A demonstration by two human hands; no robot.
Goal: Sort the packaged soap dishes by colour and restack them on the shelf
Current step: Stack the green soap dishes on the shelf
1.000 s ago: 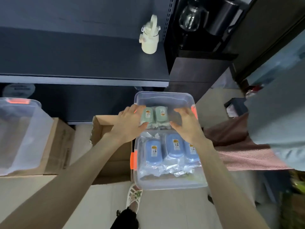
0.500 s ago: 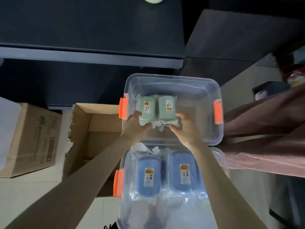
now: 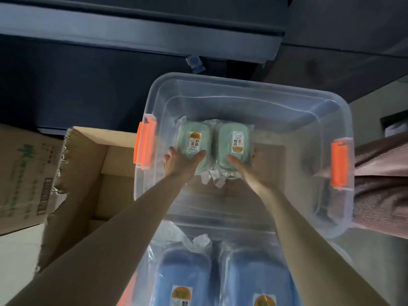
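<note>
Two green packaged soap dishes lie side by side in a clear plastic bin [image 3: 242,85] with orange latches. My left hand [image 3: 178,162] grips the near end of the left green dish [image 3: 192,138], thumb on top. My right hand [image 3: 245,171] grips the near end of the right green dish [image 3: 234,138]. Closer to me, a second clear bin [image 3: 152,246] holds blue packaged soap dishes [image 3: 183,277], two of them visible, between my forearms.
A dark shelf [image 3: 132,34] runs across the top, its lower bay dark behind the bin. An open cardboard box [image 3: 92,164] stands left of the bins, with another carton [image 3: 24,173] further left. Striped pinkish fabric [image 3: 382,180] lies at the right.
The view has tilted down and drawn closer to the bins. Both hands have gone deeper into the far bin with the two green dishes, which now sit low inside it.
</note>
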